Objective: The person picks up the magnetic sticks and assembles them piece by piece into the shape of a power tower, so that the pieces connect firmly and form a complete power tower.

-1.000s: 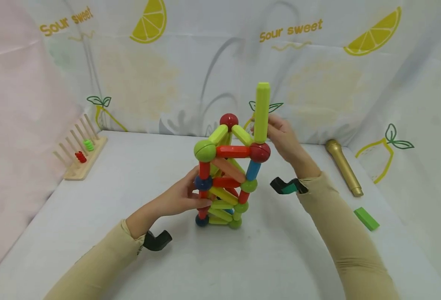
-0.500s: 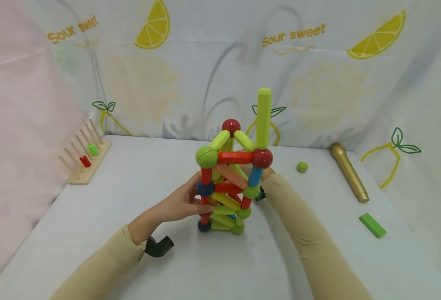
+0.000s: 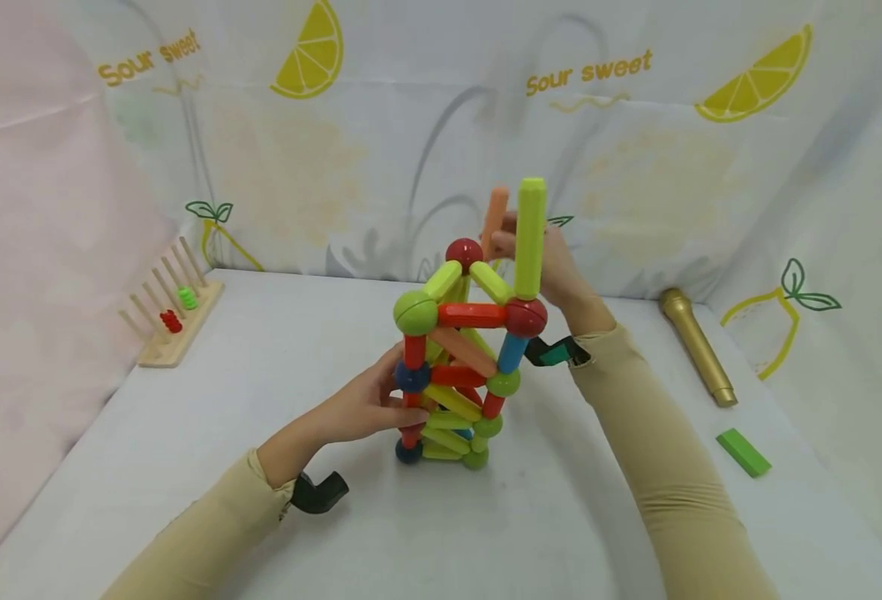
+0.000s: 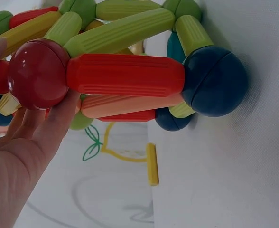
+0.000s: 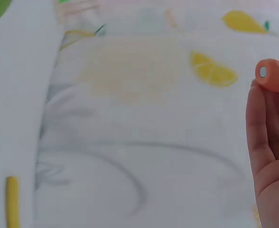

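A tower of magnetic sticks and balls (image 3: 472, 315) stands on the table in the head view. My left hand (image 3: 357, 407) grips its left side from behind and in front, around a red ball (image 4: 37, 76) in the left wrist view. A long yellow-green stick (image 3: 531, 237) rises from the red ball at the tower's top right corner. Behind that stick, my right hand (image 3: 557, 258) pinches an orange magnetic stick (image 3: 494, 220), held nearly upright beside the top red ball (image 3: 464, 253). The right wrist view shows the orange stick's (image 5: 276, 77) end at the fingertips.
A wooden peg rack (image 3: 178, 329) with red and green beads stands at the back left. On the right lie a gold toy microphone (image 3: 698, 346) and a green block (image 3: 744, 452). A yellow stick (image 4: 152, 164) lies beyond the tower in the left wrist view.
My right hand has left the upright yellow-green stick, dipped behind the tower and risen with the orange stick. My left hand keeps its hold. The loose green ball is hidden from the head view.
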A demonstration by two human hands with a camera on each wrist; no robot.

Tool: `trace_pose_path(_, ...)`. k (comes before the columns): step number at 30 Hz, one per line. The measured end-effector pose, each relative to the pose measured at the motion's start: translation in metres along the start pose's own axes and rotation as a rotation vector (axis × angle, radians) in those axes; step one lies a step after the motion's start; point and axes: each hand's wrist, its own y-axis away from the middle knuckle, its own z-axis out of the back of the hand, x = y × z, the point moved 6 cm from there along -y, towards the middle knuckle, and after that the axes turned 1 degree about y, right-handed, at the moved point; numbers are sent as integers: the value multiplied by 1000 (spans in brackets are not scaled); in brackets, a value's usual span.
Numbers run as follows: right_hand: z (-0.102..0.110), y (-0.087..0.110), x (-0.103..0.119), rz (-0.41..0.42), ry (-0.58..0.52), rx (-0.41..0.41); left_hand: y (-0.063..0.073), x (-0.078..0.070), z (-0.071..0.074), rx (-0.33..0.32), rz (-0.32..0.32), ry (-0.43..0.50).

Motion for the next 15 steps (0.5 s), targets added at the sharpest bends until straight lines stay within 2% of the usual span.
trace_pose_path(1, -1, -4, 18, 32, -20, -48, 0, 0, 0, 1, 1, 2)
trace_pose_path(3, -8, -9, 50, 133, -90, -37, 1, 0, -1, 2, 3, 2)
trace_pose_path(5, -18, -13, 74, 220, -95, 16, 1, -1, -1, 3, 6, 5)
trace_pose_path(7, -29, -15, 89, 271, -40, 74, 1, -1, -1, 2, 6, 5)
trace_pose_path(11, -44, -12, 97, 277, 80, 140, 1, -3, -1, 0, 1, 5)
trace_pose_path(15, -41, -11, 86, 280, 126, 142, 1, -3, 0, -1, -4, -2)
